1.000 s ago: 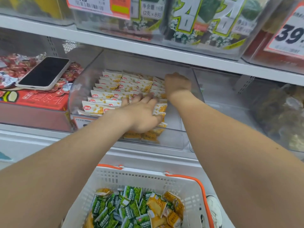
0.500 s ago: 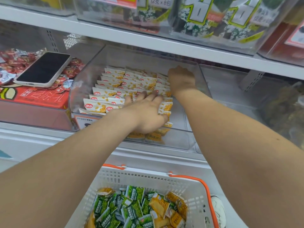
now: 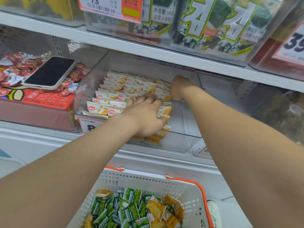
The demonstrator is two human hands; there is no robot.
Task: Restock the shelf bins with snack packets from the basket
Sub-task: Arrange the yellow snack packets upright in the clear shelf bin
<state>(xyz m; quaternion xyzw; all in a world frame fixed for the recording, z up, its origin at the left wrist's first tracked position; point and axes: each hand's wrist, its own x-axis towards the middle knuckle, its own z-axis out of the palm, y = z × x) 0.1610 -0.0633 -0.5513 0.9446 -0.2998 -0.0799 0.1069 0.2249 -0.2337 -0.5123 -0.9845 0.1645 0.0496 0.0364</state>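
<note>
1. The left hand (image 3: 144, 116) presses flat, fingers spread, on the front rows of yellow snack packets (image 3: 113, 96). The right hand (image 3: 179, 87) braces the rows' right edge, fingers hidden, grip impossible to judge.
2. Both reach inside the clear shelf bin (image 3: 181, 142), above the basket (image 3: 148, 180) of green packets (image 3: 131, 209).
3. Uneven pressure could spill the shingled rows sideways.

Our left forearm (image 3: 82, 153) comes in from the lower left, stretched forward, and our left hand (image 3: 144, 117) sits palm down with the fingers straight and a bit spread. Our right forearm (image 3: 238, 129) reaches farther in. Our right hand (image 3: 178, 87) is bent down at the wrist, fingers out of sight.
</note>
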